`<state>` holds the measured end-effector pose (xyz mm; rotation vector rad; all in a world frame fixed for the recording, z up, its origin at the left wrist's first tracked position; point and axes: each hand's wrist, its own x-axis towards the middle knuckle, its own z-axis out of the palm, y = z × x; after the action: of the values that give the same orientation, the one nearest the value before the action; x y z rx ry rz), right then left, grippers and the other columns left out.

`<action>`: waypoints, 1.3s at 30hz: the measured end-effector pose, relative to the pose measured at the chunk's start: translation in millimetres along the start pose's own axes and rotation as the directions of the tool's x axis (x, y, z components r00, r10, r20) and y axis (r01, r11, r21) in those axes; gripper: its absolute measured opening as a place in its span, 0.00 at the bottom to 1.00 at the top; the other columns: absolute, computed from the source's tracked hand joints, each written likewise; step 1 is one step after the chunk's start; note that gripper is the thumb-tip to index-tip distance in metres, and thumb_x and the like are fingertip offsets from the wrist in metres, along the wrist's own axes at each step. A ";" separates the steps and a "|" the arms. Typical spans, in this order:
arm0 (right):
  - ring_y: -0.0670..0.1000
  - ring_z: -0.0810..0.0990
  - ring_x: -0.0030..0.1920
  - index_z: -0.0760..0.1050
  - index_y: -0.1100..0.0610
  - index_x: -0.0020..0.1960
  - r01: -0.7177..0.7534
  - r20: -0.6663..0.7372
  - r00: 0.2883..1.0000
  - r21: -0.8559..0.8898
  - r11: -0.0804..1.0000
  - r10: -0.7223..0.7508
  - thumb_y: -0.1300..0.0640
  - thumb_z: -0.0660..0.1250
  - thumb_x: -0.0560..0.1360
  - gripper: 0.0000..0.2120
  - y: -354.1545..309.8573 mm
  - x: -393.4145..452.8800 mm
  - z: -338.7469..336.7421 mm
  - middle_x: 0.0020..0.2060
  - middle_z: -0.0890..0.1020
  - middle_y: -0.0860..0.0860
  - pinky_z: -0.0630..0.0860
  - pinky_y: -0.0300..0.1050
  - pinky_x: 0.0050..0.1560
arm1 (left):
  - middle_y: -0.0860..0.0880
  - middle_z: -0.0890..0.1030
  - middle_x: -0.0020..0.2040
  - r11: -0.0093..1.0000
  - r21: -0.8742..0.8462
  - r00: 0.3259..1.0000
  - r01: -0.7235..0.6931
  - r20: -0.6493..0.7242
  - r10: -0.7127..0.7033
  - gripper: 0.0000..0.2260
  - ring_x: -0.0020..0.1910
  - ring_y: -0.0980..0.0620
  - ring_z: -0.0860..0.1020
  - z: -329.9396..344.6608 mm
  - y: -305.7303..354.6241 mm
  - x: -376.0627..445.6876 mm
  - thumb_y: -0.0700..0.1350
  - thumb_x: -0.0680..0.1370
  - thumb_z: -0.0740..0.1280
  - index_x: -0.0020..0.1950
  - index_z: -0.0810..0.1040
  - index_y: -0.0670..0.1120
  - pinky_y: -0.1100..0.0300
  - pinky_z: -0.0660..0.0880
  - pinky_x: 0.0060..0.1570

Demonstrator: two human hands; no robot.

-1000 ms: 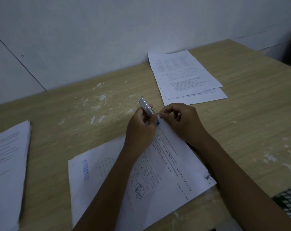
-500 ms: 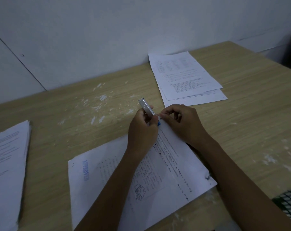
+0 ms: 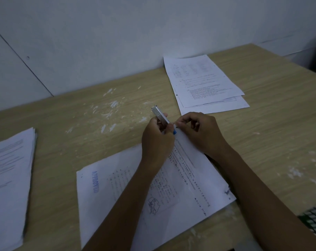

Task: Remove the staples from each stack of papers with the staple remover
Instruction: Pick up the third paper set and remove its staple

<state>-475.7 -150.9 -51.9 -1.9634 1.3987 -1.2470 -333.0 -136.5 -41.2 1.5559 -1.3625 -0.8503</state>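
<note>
Stapled stack [image 3: 180, 178] lies nearest on table [image 3: 81, 142] | left hand [image 3: 156, 140] grips staple remover [image 3: 160, 115] at top corner | right hand [image 3: 200, 132] pinches that corner, likely steadying it | finished sheets [image 3: 204, 82] lie beyond.

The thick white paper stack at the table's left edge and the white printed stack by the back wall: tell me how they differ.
The thick white paper stack at the left edge is much thicker and runs out of frame; the white printed stack by the wall is thin, wholly in view, with its sheets fanned apart. Both lie flat on the wooden table, untouched by either hand.
</note>
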 end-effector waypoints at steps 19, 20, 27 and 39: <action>0.55 0.77 0.35 0.83 0.55 0.46 -0.085 0.031 0.996 0.037 0.996 0.084 0.55 0.71 0.75 0.04 5.9 -0.4 -1.9 0.35 0.82 0.45 0.71 0.36 0.35 | 0.52 0.77 0.51 0.994 0.061 0.992 -0.095 -0.073 0.099 0.15 0.48 0.56 0.77 -42.9 -2.4 9.3 0.53 0.83 0.59 0.67 0.75 0.51 0.60 0.75 0.46; 0.55 0.77 0.35 0.83 0.55 0.46 -0.085 0.032 0.996 0.044 0.995 0.084 0.56 0.71 0.75 0.04 5.9 -0.5 -2.4 0.35 0.82 0.45 0.71 0.35 0.35 | 0.50 0.76 0.52 0.960 0.228 0.978 -0.165 -0.092 0.190 0.15 0.48 0.54 0.76 -49.0 -7.8 12.0 0.52 0.82 0.60 0.67 0.75 0.50 0.57 0.76 0.48; 0.53 0.79 0.37 0.83 0.55 0.46 -0.086 0.037 0.996 0.066 0.994 0.084 0.56 0.72 0.74 0.03 3.9 -1.0 -4.0 0.37 0.83 0.46 0.74 0.38 0.38 | 0.52 0.81 0.57 0.768 0.569 0.936 -0.296 0.013 0.351 0.14 0.55 0.51 0.72 -63.0 -38.5 19.4 0.49 0.78 0.67 0.64 0.79 0.52 0.61 0.65 0.51; 0.52 0.78 0.37 0.84 0.52 0.46 -0.114 0.093 0.990 0.060 0.992 0.108 0.55 0.73 0.73 0.03 5.3 -0.3 -9.0 0.38 0.83 0.43 0.75 0.41 0.40 | 0.54 0.76 0.63 0.653 0.590 0.854 -0.475 0.128 0.505 0.14 0.67 0.49 0.67 -45.2 -30.8 5.1 0.58 0.76 0.67 0.58 0.82 0.56 0.51 0.73 0.60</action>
<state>-486.2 -151.3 -51.4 -1.8477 1.3856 -1.1265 -279.3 -133.2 -52.0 1.5044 -2.0255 -0.0108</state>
